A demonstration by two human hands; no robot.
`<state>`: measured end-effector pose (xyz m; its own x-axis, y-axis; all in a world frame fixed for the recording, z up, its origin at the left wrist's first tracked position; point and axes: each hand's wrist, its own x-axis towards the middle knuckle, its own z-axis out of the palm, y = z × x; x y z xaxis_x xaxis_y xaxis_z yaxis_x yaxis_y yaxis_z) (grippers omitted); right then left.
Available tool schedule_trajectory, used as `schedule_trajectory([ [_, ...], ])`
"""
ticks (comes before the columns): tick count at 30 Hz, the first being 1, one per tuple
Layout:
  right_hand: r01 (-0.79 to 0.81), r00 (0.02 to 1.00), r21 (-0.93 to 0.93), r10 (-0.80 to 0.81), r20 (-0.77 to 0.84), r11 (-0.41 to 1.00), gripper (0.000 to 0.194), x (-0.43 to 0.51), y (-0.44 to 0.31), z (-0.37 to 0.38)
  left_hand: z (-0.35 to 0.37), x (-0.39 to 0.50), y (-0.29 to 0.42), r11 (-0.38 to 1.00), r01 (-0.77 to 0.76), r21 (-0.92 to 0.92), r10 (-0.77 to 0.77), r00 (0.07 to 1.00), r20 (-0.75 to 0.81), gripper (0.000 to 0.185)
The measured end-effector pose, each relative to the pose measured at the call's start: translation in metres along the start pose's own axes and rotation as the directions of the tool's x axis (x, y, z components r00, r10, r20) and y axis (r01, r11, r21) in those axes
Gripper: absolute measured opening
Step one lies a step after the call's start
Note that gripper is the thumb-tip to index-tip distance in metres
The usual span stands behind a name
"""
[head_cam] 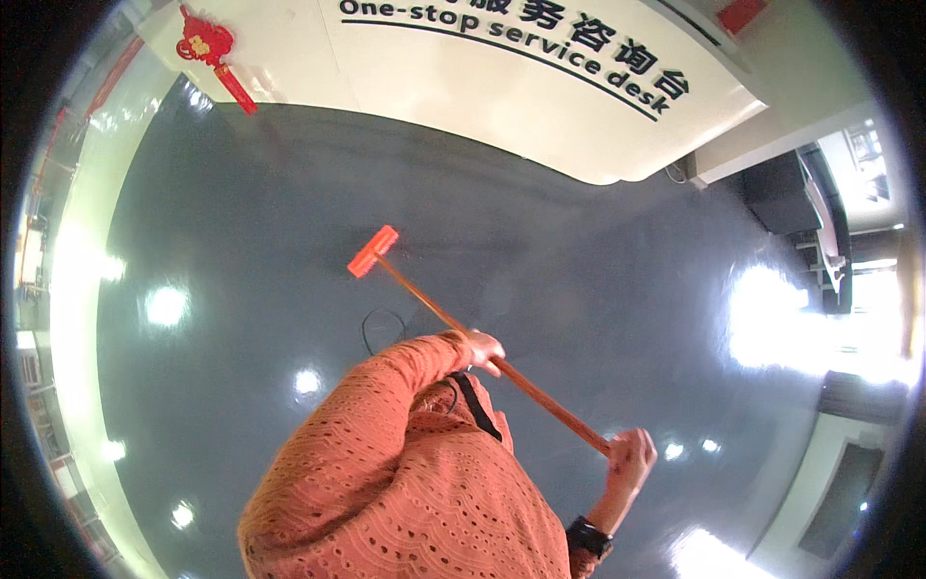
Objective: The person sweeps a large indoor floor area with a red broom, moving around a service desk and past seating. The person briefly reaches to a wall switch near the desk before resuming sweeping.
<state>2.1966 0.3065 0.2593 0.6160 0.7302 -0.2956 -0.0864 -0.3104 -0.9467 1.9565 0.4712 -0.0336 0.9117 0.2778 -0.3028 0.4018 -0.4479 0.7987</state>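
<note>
A long wooden handle (557,405) slants across the space before me, from upper left to lower right. At its far end is the red head of a broom or floor brush (372,252), by the dark grey floor (564,268). My left hand (485,352) is wrapped around the middle part of the handle, below an orange perforated sleeve. Farther right, my right hand (631,454) grips the near end, and a black band (589,538) circles that wrist. My fingers partly hide the handle at both grips.
A cream service desk (448,94) bearing dark lettering curves across the top. A red knotted ornament (210,47) hangs on its left side. Dark furniture (785,192) stands at the right. A thin black cable loop (364,329) shows beside my left sleeve.
</note>
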Motion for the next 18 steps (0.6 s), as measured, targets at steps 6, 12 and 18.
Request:
schedule_trajectory([
  [6,0.440,0.822,-0.823,-0.530,0.208,0.359,0.029,0.022,-0.086,-0.090,-0.008,0.119,0.106,0.964,-0.247,-0.099,0.257,0.962,0.097,0.044],
  [12,0.305,0.714,-0.565,-0.577,-0.396,0.766,0.028,0.046,-0.122,-0.109,-0.031,0.165,0.146,0.960,-0.246,-0.134,0.232,0.966,-0.111,0.048],
  [18,0.533,0.840,0.083,-0.515,-0.170,0.842,0.020,0.091,-0.133,-0.070,-0.037,0.142,0.122,0.963,-0.209,-0.172,0.156,0.948,-0.277,0.047],
])
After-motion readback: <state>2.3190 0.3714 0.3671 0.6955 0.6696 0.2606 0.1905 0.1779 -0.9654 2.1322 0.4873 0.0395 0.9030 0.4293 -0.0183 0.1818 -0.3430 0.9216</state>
